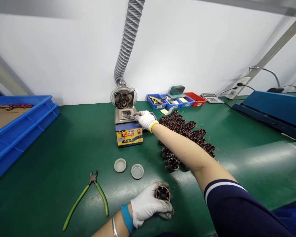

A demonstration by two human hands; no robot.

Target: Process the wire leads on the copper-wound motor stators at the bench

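Solder pot bench, both gloved hands busy at once

Taking the solder pot (129, 130) as the anchor: the right hand (145, 119) is stretched out to its top, fingers pinched narrow around a flat metal scraper (128, 116) laid across the molten bath, probably held low and flat like that so it can skim the surface. The left hand (148, 204) sits well in front of the pot, near the table edge, wrapped around a wound stator (162, 193) with its open end up, which looks like a way to keep the wire ends clear. Right of the pot there's a big heap of stators (187, 131). Between pot and left hand sit two small round lids (129, 168), and the green-handled cutters (93, 194) lie front-left. A fume fan (123, 96) stands right behind the pot.
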